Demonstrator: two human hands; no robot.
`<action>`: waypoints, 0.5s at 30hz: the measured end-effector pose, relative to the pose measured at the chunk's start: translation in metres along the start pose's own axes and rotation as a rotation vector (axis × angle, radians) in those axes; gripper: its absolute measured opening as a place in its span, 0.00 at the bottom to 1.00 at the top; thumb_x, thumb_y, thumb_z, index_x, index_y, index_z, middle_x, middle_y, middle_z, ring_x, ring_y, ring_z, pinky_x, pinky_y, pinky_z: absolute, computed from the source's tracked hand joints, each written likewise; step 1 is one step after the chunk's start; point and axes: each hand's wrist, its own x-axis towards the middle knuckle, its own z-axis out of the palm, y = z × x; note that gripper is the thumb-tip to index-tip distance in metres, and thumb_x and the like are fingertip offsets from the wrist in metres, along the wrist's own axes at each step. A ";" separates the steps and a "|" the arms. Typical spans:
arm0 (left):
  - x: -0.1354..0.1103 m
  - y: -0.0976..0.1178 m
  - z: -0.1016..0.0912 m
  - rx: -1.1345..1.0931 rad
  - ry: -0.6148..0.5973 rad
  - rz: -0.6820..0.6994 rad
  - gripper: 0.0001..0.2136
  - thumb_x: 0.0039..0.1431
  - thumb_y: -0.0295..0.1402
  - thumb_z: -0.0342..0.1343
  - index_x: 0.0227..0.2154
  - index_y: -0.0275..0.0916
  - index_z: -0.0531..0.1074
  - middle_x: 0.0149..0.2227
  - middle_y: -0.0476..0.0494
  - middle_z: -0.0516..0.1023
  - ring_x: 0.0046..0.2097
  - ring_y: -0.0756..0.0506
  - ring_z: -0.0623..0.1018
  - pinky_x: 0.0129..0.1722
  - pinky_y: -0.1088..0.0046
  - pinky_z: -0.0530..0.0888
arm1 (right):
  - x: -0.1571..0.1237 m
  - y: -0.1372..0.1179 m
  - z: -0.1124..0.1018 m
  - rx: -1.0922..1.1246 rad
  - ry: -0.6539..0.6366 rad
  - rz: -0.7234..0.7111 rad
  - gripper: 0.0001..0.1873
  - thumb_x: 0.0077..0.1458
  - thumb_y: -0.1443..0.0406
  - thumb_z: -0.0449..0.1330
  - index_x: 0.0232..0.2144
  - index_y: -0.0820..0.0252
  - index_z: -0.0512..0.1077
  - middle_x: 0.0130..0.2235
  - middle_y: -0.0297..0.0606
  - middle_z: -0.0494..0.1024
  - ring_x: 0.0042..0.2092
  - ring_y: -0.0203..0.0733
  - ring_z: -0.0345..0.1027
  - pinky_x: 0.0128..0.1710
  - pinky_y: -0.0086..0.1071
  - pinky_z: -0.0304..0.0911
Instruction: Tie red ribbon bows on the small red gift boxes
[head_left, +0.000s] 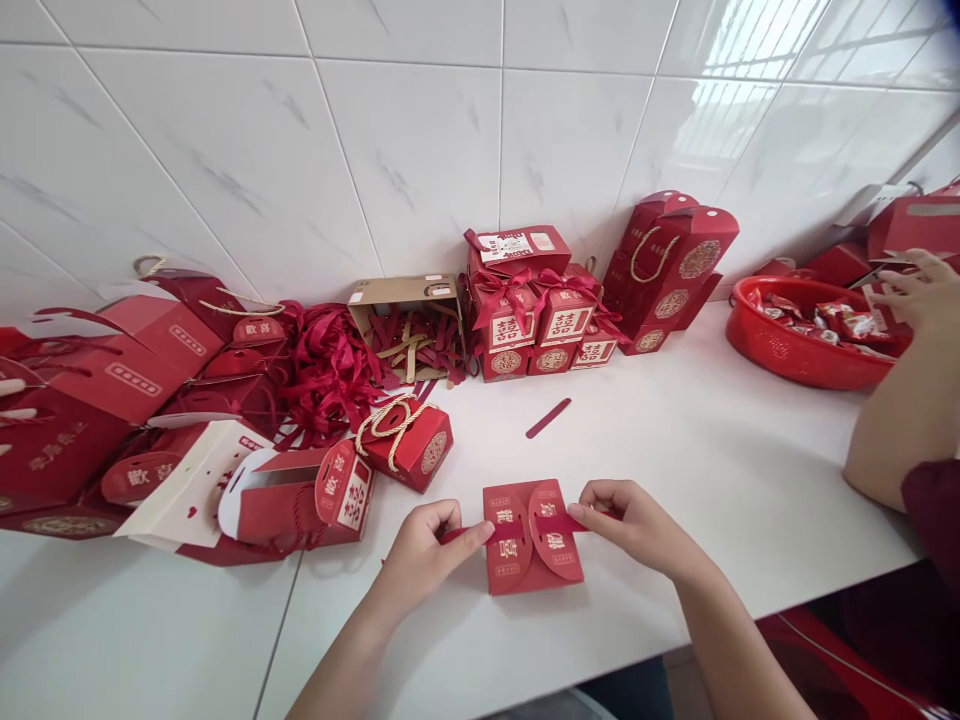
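A red gift box (534, 575) with gold lettering lies flat on the white table before me, its curved flaps folded over the top. A dark red ribbon (559, 523) runs across the box through the flaps. My left hand (431, 550) pinches one ribbon end at the box's left side. On the right side my right hand (626, 520) pinches the other end between thumb and fingers. Beyond the box lies a loose dark red strip (548, 418). A red box with gold cord (409, 445) sits behind my left hand.
At left are piled red boxes (150, 360) and tangled ribbons (330, 365). A cardboard box (409, 290) of paper strips, stacked ribboned boxes (517, 260) and tall red boxes (667, 270) line the tiled wall. At right, another person's hand (922, 290) is over a red basin (795, 365) of wrapped sweets.
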 end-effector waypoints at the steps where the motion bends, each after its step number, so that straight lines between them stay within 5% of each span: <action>1: 0.000 0.000 0.001 -0.010 0.004 0.002 0.23 0.52 0.46 0.56 0.19 0.41 0.47 0.21 0.56 0.47 0.25 0.52 0.51 0.24 0.74 0.50 | -0.001 -0.001 0.001 -0.001 -0.014 0.006 0.21 0.56 0.50 0.57 0.21 0.60 0.66 0.22 0.28 0.57 0.26 0.33 0.45 0.26 0.30 0.44; 6: 0.001 -0.003 0.005 -0.078 -0.005 0.025 0.23 0.54 0.45 0.56 0.19 0.41 0.48 0.22 0.56 0.49 0.26 0.52 0.53 0.26 0.74 0.53 | -0.002 0.006 0.008 0.084 -0.039 0.016 0.21 0.54 0.50 0.59 0.23 0.61 0.72 0.23 0.32 0.66 0.27 0.35 0.52 0.28 0.31 0.50; 15: 0.009 -0.017 0.005 -0.143 -0.092 0.002 0.23 0.53 0.48 0.55 0.18 0.41 0.50 0.21 0.56 0.49 0.25 0.52 0.52 0.26 0.74 0.51 | 0.005 0.027 0.020 0.299 -0.002 -0.009 0.22 0.51 0.49 0.61 0.20 0.60 0.69 0.25 0.34 0.72 0.28 0.37 0.61 0.30 0.30 0.56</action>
